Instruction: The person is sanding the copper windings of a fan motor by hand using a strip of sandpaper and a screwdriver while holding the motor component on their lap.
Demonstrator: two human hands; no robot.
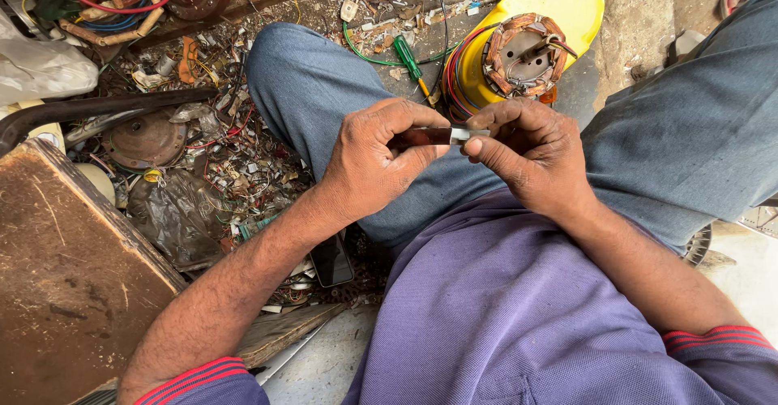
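Frame centre: left hand (374,160) grips dark tool handle (421,137); right hand (525,152) pinches its pale tip (470,134). Copper-wound stator (523,55) on yellow housing (567,0), upper right, untouched; windings apparently intact. Green screwdriver (411,63) idle nearby.

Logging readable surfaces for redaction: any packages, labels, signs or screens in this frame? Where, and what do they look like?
Phone screen: on the littered ground beside the left forearm, flat dark rectangle, unlit.
Plastic bag: top left edge, crumpled, whitish, no print to be seen.
Clear plastic wrap: among the wire scraps left of the knee, crumpled, greyish.
No labels or signs can be made out.
The left hand and right hand hold a small dark tool with a pale tip, unlabelled.
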